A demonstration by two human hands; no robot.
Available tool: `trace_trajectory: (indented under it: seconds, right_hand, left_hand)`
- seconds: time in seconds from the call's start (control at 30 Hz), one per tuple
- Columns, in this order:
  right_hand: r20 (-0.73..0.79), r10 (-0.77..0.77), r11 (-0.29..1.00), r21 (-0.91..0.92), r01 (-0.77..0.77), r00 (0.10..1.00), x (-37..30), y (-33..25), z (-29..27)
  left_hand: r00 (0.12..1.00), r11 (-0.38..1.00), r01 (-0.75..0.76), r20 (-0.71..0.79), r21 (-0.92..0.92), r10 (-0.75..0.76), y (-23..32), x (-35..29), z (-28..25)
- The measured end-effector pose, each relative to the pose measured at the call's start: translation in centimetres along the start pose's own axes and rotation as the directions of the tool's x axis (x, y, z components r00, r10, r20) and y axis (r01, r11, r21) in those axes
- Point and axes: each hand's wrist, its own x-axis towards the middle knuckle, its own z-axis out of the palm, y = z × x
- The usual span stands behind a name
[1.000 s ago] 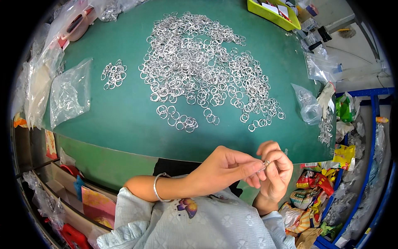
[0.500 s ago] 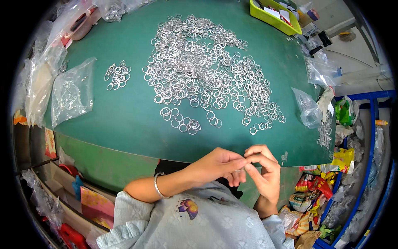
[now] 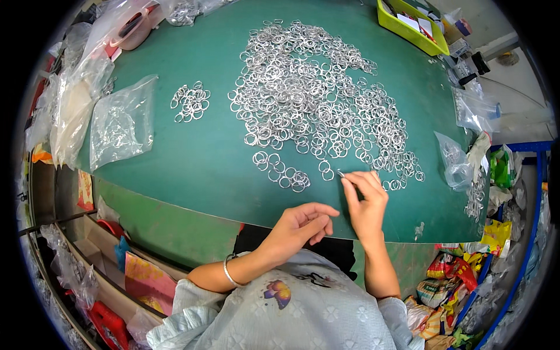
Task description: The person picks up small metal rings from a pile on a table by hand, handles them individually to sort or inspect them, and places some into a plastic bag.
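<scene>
A large heap of silver metal rings (image 3: 297,87) spreads across the green table. Between thumb and index finger, my right hand (image 3: 366,204) pinches one small metal ring (image 3: 340,173), held at the near edge of the heap beside a pair of loose rings (image 3: 326,170). My left hand (image 3: 303,226) hovers over the table's front edge, its index finger stretched out and the others loosely bent, with nothing seen in it. A small cluster of rings (image 3: 289,177) lies just beyond that hand. Farther left sits a separate little pile of rings (image 3: 191,101).
A clear plastic bag (image 3: 123,122) lies flat on the left of the green table (image 3: 198,169). At the far right stands a yellow-green tray (image 3: 411,30) of tools; a pink basket (image 3: 133,30) is far left. Blue shelving (image 3: 539,233) and colourful packets (image 3: 437,289) fill the right side.
My hands have come apart. The right one has moved forward to the heap's near edge with a ring, while the left has drawn back a little. The whole view has shifted slightly.
</scene>
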Motion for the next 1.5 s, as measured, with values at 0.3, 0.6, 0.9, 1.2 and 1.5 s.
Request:
trace_trajectory:
  seconds: [0.3, 0.6, 0.9, 1.2, 1.5]
  right_hand:
    - [0.574, 0.378, -0.133, 0.810, -0.571, 0.726, -3.0, -3.1, -3.1]
    - [0.593, 0.359, -0.212, 0.804, -0.556, 0.721, -2.9, -4.1, -3.6]
    - [0.476, 0.413, 0.105, 0.822, -0.560, 0.776, -2.8, -4.3, -3.0]
    - [0.108, 0.137, 0.989, 0.031, -0.142, 0.985, -0.1, -1.7, -0.5]
    - [0.092, 0.039, 0.998, 0.052, -0.043, 0.995, 0.5, -0.7, 0.0]
  left_hand:
    - [0.959, 0.958, -0.280, -0.059, -0.053, 0.277, 1.8, 0.8, 1.7]
    - [0.972, 0.968, -0.235, 0.004, -0.087, 0.237, 2.5, 0.4, 2.5]
    - [0.960, 0.958, -0.279, -0.023, -0.059, 0.278, 1.8, 0.5, 1.9]
    - [0.853, 0.620, -0.210, -0.167, 0.756, 0.494, 1.3, 1.5, -1.5]
    - [0.817, 0.347, -0.169, -0.067, 0.922, 0.573, 1.1, 2.7, -1.8]
